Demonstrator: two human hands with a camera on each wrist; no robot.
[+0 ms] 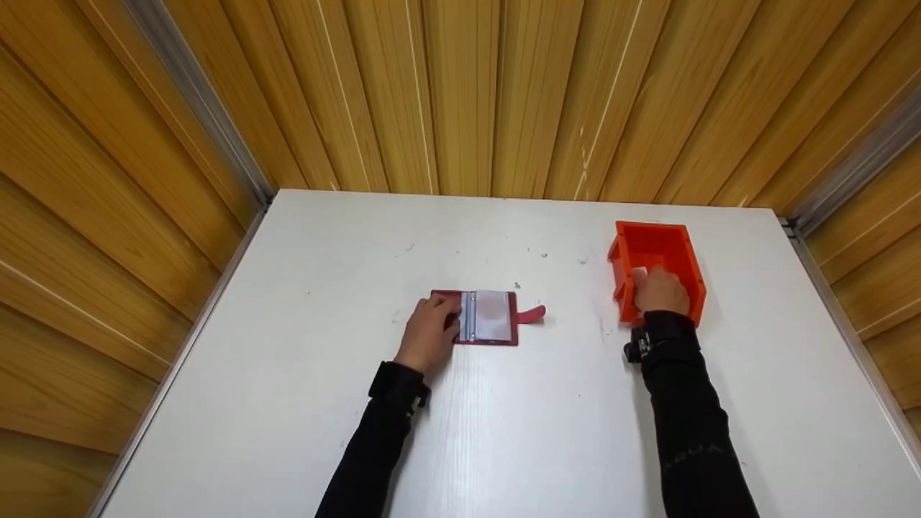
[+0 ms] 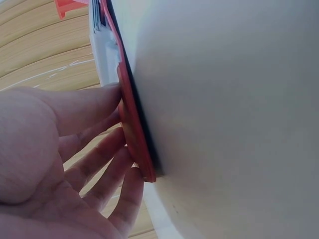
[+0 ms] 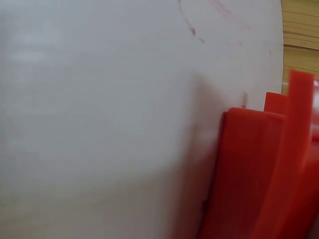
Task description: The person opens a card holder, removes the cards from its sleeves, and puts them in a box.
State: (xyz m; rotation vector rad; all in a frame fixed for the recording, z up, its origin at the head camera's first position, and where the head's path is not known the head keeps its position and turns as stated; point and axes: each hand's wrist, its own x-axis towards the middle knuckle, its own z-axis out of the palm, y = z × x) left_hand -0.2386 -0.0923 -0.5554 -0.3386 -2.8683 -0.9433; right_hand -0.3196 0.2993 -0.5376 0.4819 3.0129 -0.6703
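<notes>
A small red card holder (image 1: 512,316) lies opened flat on the white table, with clear sleeves on a ring spine and a strap stretching right. My left hand (image 1: 430,327) rests on its left cover. In the left wrist view the thumb (image 2: 94,102) and fingertips touch the red cover (image 2: 133,119) along its edge. My right hand (image 1: 662,291) is inside the orange-red bin (image 1: 624,288), its fingers curled by a small white flat piece (image 1: 640,273) that it seems to pinch. The right wrist view shows the bin's side (image 3: 244,169), but not the hand's fingers.
The white table (image 1: 547,432) carries some small marks and scuffs. Wood-patterned panels (image 1: 460,101) stand behind it and on both sides, with metal posts (image 1: 209,93) at the corners.
</notes>
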